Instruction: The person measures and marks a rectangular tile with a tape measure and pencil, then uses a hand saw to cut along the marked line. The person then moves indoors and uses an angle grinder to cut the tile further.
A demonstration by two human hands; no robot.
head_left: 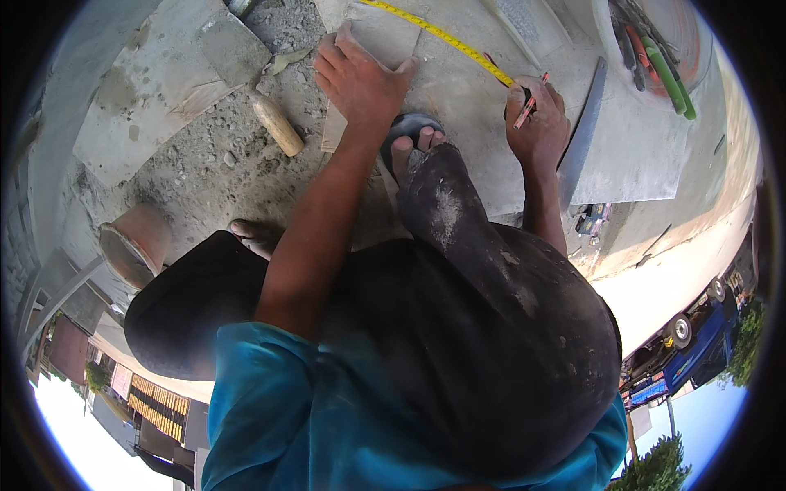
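My left hand (360,82) lies with fingers spread on a small grey, tile-like piece (385,34) on top of a larger pale board (458,106). My right hand (538,127) is closed around a tape measure, whose case is mostly hidden by the fingers, and also grips a thin red pencil (530,103). From that hand the yellow tape blade (442,34) runs up and left, across the piece beyond my left fingertips. A long, dark, tapering metal blade (583,135) lies on the board just right of my right hand.
My sandalled foot (417,135) rests at the board's near edge. Rubble and sand (221,147) lie left, with a wooden handle (277,123) and a grey slab (123,98). A clay-coloured bucket (135,241) is tipped at lower left. A tub of tools (688,49) stands far right.
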